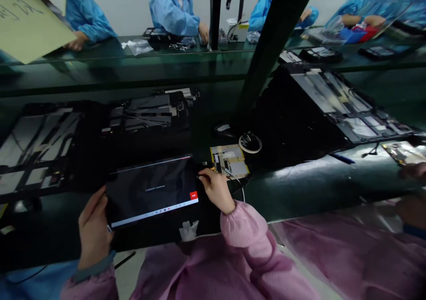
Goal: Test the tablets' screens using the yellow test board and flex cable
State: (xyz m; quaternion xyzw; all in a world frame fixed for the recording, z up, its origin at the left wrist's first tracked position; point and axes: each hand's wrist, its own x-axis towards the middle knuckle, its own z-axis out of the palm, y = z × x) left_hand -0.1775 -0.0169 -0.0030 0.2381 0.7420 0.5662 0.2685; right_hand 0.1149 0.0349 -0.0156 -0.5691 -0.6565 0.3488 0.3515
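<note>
Yellow sheet [36, 22]: far left, handwritten
Blue-sleeved co-worker [171, 7]: far middle
Plastic bag [140, 47]: far, left of co-worker, crumpled
Slanted post [274, 33]: far, dark
Blue pen [342, 159]: right, on bench [282, 198]
White scrap [189, 231]: near middle, crumpled

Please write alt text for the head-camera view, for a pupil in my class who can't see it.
A person's left hand holds the left edge of a lit, tablet-like screen, while the right hand is at its right edge, near a yellow-edged panel. Opened electronic devices lie to either side, and people in blue are beyond.
</note>
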